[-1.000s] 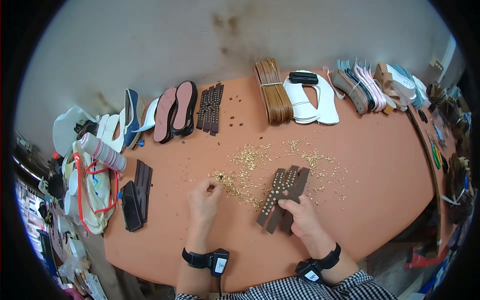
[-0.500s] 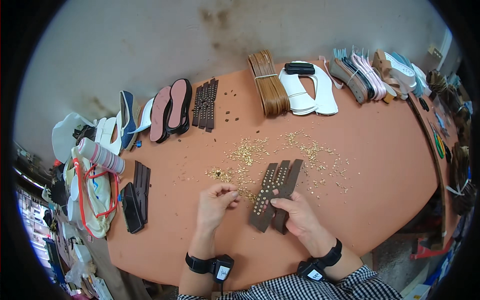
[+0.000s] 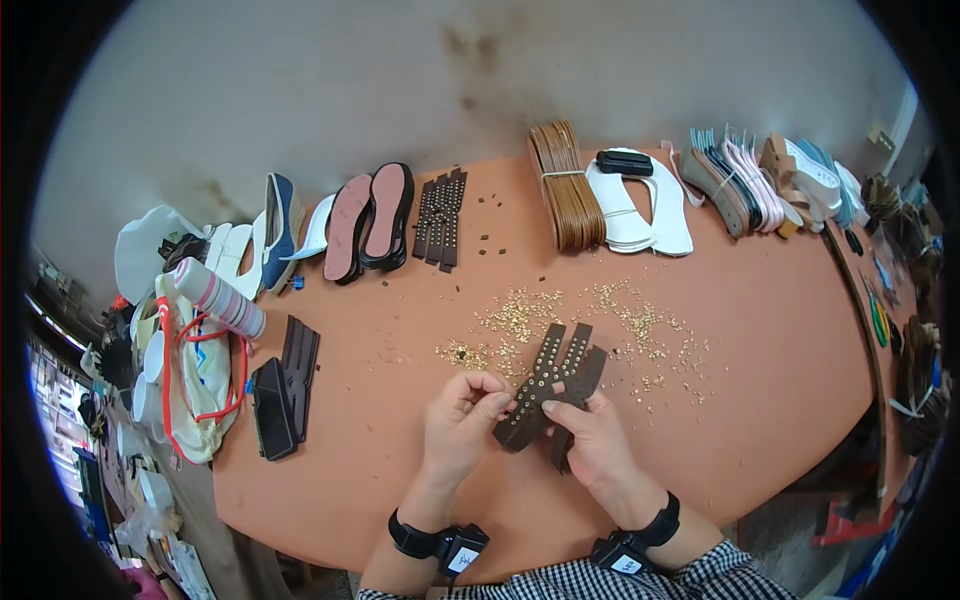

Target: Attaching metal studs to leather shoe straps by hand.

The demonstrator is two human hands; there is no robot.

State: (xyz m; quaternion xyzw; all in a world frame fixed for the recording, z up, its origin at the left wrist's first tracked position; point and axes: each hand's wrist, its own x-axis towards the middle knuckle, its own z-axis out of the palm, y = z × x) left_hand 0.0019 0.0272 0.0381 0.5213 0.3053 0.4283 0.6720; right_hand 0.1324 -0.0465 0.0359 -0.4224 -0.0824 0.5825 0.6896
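My right hand (image 3: pixel 598 440) grips a dark brown, woven shoe strap piece (image 3: pixel 548 352), its thumb pressed on the front where the bands cross. Rows of small gold studs run along some of the bands, while the right-hand band looks plain. At the piece's left edge is my left hand (image 3: pixel 462 420), thumb and forefinger pinched together. Whatever sits between those fingertips is too small to make out. Loose gold studs (image 3: pixel 520 312) lie scattered over the orange-brown table (image 3: pixel 380 510) just beyond both hands.
Far left stand pink-topped soles (image 3: pixel 388 210), a studded strap stack (image 3: pixel 440 218) and a blue shoe (image 3: pixel 283 230). Brown strip bundles (image 3: pixel 568 190), white insoles (image 3: pixel 672 215) and wedge soles (image 3: pixel 715 185) line the back right. Dark strap pieces (image 3: pixel 298 365) and a cloth bag (image 3: pixel 200 400) lie left.
My left hand has moved right, bringing its pinched fingertips against the strap piece's left edge. The strap piece has tilted slightly in my right hand. The whole view has shifted a little.
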